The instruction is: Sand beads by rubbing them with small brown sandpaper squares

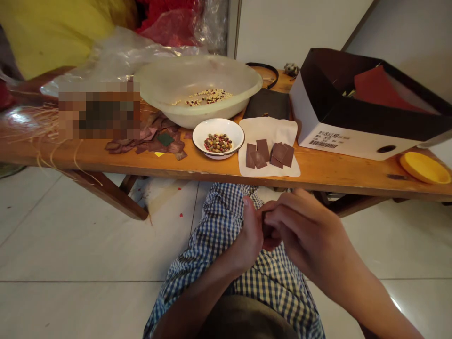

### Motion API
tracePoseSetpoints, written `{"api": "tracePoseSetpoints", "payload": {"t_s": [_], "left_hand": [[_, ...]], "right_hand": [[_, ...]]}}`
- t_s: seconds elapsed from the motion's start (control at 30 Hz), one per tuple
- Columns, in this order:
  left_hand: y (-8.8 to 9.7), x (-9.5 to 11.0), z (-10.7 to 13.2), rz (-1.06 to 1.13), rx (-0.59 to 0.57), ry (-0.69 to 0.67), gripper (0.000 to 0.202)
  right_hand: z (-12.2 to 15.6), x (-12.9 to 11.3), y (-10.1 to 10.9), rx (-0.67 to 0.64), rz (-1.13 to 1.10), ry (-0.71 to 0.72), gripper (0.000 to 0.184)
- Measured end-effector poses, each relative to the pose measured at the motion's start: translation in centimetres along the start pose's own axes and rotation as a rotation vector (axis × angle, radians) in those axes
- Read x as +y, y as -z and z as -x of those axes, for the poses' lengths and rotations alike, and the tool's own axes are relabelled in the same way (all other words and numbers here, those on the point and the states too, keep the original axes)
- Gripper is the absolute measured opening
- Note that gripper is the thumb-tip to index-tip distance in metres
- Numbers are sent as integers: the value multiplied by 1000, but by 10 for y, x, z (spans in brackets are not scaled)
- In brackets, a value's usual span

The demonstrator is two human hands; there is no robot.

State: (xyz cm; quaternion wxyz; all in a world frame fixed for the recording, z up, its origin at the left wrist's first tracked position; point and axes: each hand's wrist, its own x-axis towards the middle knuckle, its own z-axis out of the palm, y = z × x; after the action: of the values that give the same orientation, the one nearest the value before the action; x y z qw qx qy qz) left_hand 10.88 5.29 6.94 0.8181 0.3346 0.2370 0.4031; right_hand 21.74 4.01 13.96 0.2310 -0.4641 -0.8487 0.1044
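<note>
Over my lap, in front of the bench, my left hand (251, 233) and my right hand (310, 223) meet. The left thumb points up while its other fingers curl inward. My right fingers are bent and pinched together against the left hand. Whatever lies between them is hidden by the fingers. Just beyond, on the bench, dark brown square pieces (259, 155) rest in two small groups on a white cloth (268, 128). To their left stands a small white enamel bowl (203, 128) with mixed coloured beans or beads (218, 143) inside.
A large pale basin (155, 84) holds more small beads or beans. Brown scraps (151, 141) and straw-like strands (31, 122) lie left on the wooden bench (212, 176). A black and white box (328, 136) and a yellow lid-like dish (425, 167) are at right.
</note>
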Motion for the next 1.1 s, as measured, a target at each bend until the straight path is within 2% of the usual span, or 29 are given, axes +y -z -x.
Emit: {"api": "tracePoseSetpoints", "payload": {"t_s": [0.13, 0.4, 0.53, 0.77, 0.9, 1.1], "left_hand": [[1, 1, -1, 6, 41, 3, 64], [-1, 3, -1, 13, 34, 25, 69], [-4, 6, -2, 1, 41, 44, 75], [-3, 4, 1, 3, 54, 54, 77], [-1, 3, 4, 3, 9, 47, 78], [-4, 6, 5, 15, 60, 46, 79]], "right_hand": [[-1, 0, -4, 4, 13, 10, 19], [4, 2, -5, 13, -44, -14, 16], [8, 4, -7, 57, -59, -35, 12], [14, 3, -16, 159, -124, -33, 16], [19, 3, -20, 235, -244, -119, 17], [28, 0, -29, 424, -564, -311, 15]]}}
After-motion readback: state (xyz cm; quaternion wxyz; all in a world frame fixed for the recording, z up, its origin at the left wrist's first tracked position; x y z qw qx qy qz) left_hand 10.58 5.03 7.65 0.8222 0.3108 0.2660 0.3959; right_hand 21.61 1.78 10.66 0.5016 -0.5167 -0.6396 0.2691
